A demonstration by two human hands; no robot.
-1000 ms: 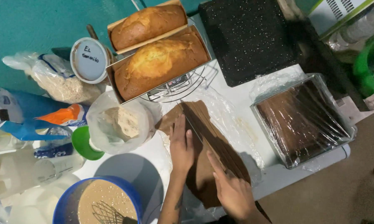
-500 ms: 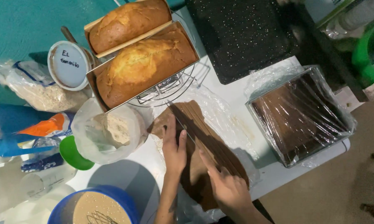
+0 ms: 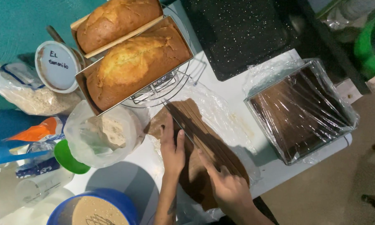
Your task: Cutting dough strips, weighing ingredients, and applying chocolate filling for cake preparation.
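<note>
Pressing flat, left hand point(image 3: 172, 146) lies open on the brown slab point(image 3: 198, 152), just below the loaf tins point(image 3: 133, 66) on the worktop point(image 3: 254, 91). Right hand point(image 3: 228, 188) is closed on a knife point(image 3: 187, 129); blade has moved further across the slab, so cutting continues.

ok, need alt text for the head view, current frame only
Seen from above, a person's left hand presses flat on a thin brown rolled-out sheet lying on clear plastic film, while the right hand draws a long knife across it. Two golden loaf cakes in metal tins sit behind, and a film-wrapped square brown cake tray to the side.
</note>
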